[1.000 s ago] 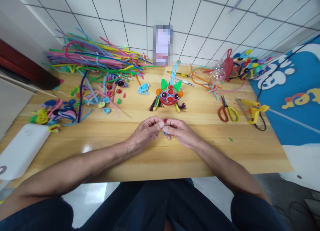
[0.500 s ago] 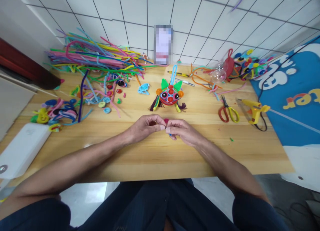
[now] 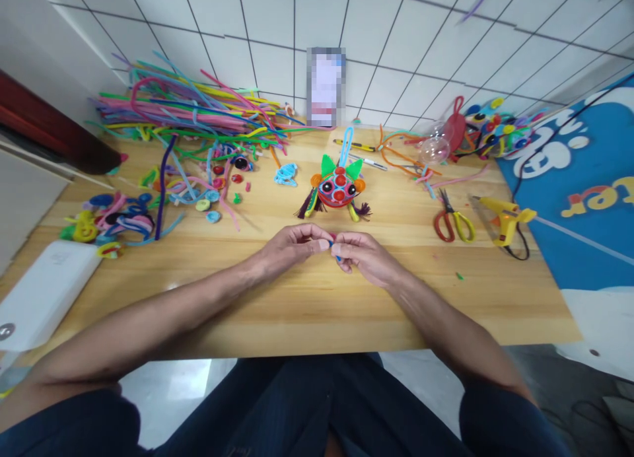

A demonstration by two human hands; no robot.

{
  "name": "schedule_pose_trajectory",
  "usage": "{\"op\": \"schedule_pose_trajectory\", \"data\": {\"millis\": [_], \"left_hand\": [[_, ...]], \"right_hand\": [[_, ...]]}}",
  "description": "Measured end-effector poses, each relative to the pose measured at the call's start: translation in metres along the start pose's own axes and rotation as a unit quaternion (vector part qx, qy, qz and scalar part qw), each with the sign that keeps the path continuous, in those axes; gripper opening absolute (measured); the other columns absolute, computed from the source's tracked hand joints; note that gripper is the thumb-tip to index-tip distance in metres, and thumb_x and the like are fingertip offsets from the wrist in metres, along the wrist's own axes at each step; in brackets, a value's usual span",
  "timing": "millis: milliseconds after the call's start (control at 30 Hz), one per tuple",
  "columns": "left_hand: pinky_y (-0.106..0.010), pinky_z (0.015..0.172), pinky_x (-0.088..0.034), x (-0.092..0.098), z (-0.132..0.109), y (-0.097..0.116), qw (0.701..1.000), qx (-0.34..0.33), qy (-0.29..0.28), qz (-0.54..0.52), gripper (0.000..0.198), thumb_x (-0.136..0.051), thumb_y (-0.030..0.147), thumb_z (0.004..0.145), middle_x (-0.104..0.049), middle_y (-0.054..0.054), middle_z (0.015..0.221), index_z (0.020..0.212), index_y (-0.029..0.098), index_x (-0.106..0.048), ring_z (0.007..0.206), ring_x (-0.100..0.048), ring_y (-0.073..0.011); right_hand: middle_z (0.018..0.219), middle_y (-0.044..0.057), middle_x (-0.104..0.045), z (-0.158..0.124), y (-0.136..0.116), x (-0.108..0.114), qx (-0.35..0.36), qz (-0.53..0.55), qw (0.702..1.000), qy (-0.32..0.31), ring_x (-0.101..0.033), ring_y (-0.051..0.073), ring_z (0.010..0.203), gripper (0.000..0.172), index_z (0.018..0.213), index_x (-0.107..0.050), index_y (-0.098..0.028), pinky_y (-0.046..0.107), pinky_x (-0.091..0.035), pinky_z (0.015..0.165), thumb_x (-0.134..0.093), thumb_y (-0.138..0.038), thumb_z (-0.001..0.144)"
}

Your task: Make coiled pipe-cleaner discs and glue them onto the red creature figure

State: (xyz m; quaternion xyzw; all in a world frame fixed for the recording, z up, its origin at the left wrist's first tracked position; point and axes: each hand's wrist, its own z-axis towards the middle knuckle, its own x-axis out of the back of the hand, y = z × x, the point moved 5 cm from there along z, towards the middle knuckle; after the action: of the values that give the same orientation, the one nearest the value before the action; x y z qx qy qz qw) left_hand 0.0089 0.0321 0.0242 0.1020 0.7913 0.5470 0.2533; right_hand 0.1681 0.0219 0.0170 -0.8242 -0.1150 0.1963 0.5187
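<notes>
Our left hand (image 3: 292, 246) and right hand (image 3: 364, 255) meet at the near middle of the tabletop (image 3: 307, 312). Their fingertips are pressed together around a small pipe-cleaner piece (image 3: 333, 238). Only a bit of red and a bit of blue show between the fingers, so we cannot tell its full shape. Both hands are clamped on it in a tight pinch, and they hover just above the wood rather than resting flat on it.

Just beyond the hands stands the finished pipe-cleaner figure (image 3: 337, 187), red-faced with green ears and a blue loop on top. Far left lies a loose heap of pipe cleaners (image 3: 188, 113), with coiled bits (image 3: 212, 199) scattered in front of it. To the right, well apart from our hands, lie the scissors (image 3: 453, 222) and the yellow glue gun (image 3: 502, 214).

We judge the main risk to be the grip itself. The piece is tiny and mostly hidden by our fingertips, so an uneven squeeze could make it uncoil or spring out. It could then roll off the near edge onto our lap. The wire core may also prick a fingertip if an end is bare. A sudden forward jerk of the hands could knock over the figure, which stands near them.
</notes>
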Motion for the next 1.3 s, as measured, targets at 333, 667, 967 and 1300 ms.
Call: {"op": "schedule_pose_trajectory", "data": {"millis": [333, 667, 967, 1300], "left_hand": [[-0.022, 0.049, -0.023, -0.008, -0.009, -0.017, 0.992, 0.035, 0.056, -0.106, 0.040, -0.086, 0.050, 0.077, -0.043, 0.008, 0.056, 0.085, 0.016, -0.067, 0.048, -0.030, -0.0059], [-0.028, 0.080, -0.048, 0.005, 0.000, 0.012, 0.991, -0.075, -0.072, 0.084, 0.031, -0.080, 0.044, 0.086, -0.072, -0.004, 0.087, 0.088, 0.014, -0.073, 0.083, -0.063, -0.0155], [-0.022, 0.053, -0.030, -0.004, -0.011, -0.012, 0.998, -0.054, 0.029, 0.004, 0.042, -0.075, 0.057, 0.088, -0.048, 0.007, 0.061, 0.088, 0.017, -0.062, 0.053, -0.036, -0.0079], [-0.023, 0.066, -0.041, 0.001, -0.007, 0.008, 0.983, -0.038, -0.121, 0.135, 0.026, -0.074, 0.041, 0.090, -0.064, 0.001, 0.076, 0.088, 0.015, -0.069, 0.069, -0.053, -0.0116]], "right_hand": [[0.063, -0.005, -0.054, -0.001, 0.003, -0.006, 0.055, -0.032, 0.998, 0.024, -0.048, 0.009, 0.056, 0.035, 0.078, -0.061, -0.020, 0.024, -0.035, 0.054, -0.077, -0.050, 0.082], [0.061, -0.005, -0.055, -0.005, -0.002, -0.004, 0.019, -0.047, 0.998, -0.037, -0.047, 0.009, 0.055, 0.031, 0.071, -0.060, -0.019, 0.025, -0.035, 0.053, -0.077, -0.043, 0.081], [0.061, -0.006, -0.053, -0.007, 0.004, -0.014, 0.049, -0.029, 0.998, 0.008, -0.047, 0.009, 0.056, 0.035, 0.074, -0.057, -0.021, 0.025, -0.035, 0.054, -0.075, -0.049, 0.084], [0.062, -0.005, -0.055, -0.015, -0.003, -0.008, 0.003, -0.078, 0.994, -0.073, -0.047, 0.009, 0.056, 0.034, 0.077, -0.062, -0.018, 0.025, -0.035, 0.055, -0.075, -0.049, 0.085]]}}
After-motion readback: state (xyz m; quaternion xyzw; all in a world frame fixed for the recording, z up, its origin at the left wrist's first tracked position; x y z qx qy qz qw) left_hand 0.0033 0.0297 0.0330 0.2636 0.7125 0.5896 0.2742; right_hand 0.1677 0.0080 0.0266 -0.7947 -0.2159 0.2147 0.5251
